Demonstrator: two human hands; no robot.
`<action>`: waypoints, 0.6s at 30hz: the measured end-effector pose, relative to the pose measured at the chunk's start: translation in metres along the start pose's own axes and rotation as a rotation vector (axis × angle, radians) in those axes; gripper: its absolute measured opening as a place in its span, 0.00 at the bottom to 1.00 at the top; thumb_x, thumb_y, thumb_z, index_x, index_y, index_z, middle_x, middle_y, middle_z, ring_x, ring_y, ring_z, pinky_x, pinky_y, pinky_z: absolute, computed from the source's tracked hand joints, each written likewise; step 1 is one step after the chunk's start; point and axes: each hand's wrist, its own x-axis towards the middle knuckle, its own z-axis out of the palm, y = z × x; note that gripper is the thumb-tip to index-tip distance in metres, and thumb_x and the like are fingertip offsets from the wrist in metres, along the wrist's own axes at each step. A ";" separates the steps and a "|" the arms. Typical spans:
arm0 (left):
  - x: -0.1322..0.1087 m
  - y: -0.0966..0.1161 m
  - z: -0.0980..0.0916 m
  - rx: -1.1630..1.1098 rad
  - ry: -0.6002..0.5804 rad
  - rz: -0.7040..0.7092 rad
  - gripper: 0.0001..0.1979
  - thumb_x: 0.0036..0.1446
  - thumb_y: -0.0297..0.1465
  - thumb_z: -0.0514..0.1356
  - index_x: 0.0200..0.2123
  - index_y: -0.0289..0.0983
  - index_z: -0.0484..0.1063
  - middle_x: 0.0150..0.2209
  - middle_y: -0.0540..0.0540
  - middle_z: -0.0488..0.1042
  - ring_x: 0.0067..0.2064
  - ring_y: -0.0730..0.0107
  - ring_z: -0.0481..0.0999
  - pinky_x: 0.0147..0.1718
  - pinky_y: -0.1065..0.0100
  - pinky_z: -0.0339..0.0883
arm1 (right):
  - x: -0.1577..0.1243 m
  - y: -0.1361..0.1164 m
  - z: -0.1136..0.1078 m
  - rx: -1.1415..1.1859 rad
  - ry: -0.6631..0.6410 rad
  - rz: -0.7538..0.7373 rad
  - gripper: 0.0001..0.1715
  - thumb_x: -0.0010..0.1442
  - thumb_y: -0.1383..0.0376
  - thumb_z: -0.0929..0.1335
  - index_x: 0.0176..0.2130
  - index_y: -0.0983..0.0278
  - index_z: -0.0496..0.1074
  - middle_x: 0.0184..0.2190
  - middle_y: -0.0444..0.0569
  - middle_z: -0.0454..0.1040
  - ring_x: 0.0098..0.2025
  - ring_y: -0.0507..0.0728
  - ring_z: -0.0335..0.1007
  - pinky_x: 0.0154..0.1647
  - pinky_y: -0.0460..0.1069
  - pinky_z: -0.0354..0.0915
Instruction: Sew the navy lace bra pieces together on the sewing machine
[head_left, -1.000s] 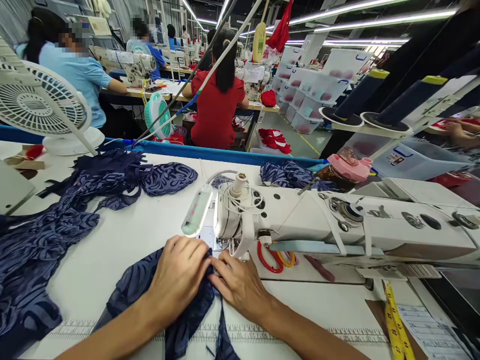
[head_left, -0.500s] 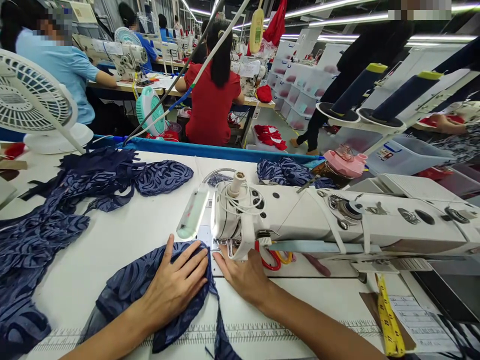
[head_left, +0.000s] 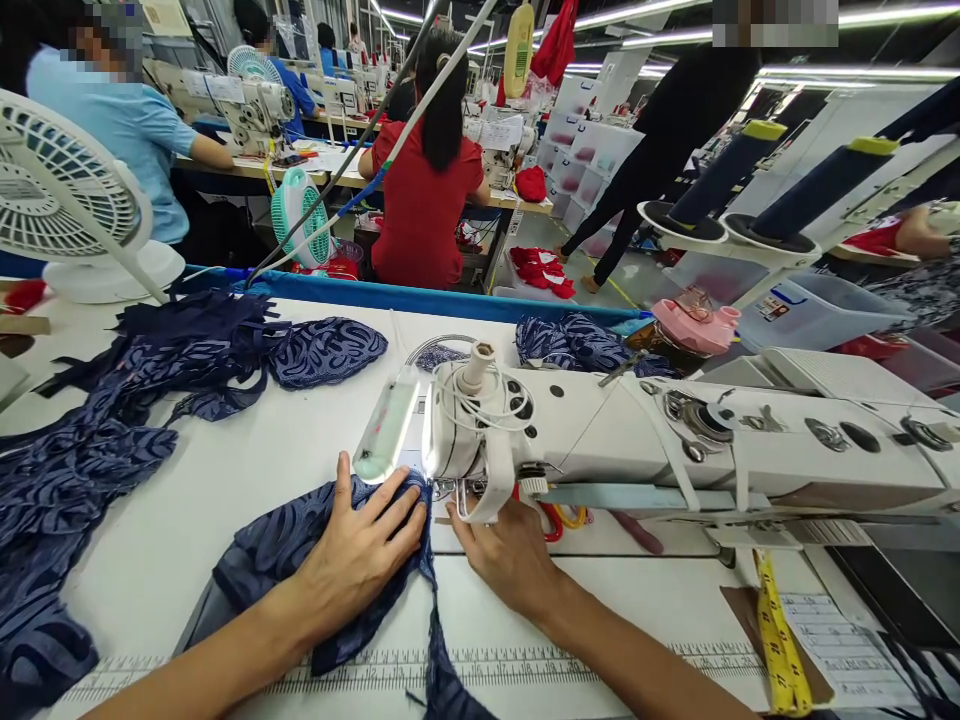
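My left hand (head_left: 371,545) lies flat with spread fingers on a navy patterned fabric piece (head_left: 262,560), pressing it to the table. The fabric's edge reaches the presser foot (head_left: 463,490) of a white sewing machine (head_left: 600,430). A narrow navy strip (head_left: 442,650) hangs from that edge toward the table front. My right hand (head_left: 506,550) rests on the machine bed, just right of the fabric and apart from it. Its thumb is stretched out near the foot; the machine's white guard hides part of the other fingers, and nothing shows in the hand.
Navy fabric pieces (head_left: 120,440) are heaped at left; another bundle (head_left: 577,340) lies behind the machine. Red-handled scissors (head_left: 553,522) sit under the arm. A yellow tape measure (head_left: 780,640) hangs at right. Thread cones (head_left: 727,175) stand above. Co-workers sit ahead; one person walks by.
The fabric has moved slightly up and right under my left hand, its edge now closer to the foot. My right hand has shifted slightly right. A person in the background has walked left.
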 end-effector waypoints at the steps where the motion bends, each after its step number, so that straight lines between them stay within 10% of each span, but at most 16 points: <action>1: 0.002 0.000 0.001 0.005 -0.005 0.009 0.12 0.67 0.32 0.54 0.50 0.42 0.73 0.54 0.42 0.75 0.62 0.52 0.66 0.61 0.26 0.27 | 0.000 -0.001 0.000 0.029 -0.016 -0.003 0.15 0.66 0.71 0.61 0.47 0.66 0.75 0.27 0.52 0.73 0.28 0.56 0.69 0.27 0.50 0.63; 18: 0.021 0.000 -0.002 -0.005 0.064 -0.031 0.11 0.67 0.29 0.53 0.42 0.41 0.76 0.44 0.44 0.79 0.54 0.54 0.73 0.61 0.25 0.28 | -0.007 -0.006 0.000 0.222 0.007 -0.004 0.21 0.64 0.72 0.62 0.54 0.63 0.72 0.34 0.52 0.75 0.35 0.58 0.72 0.34 0.51 0.66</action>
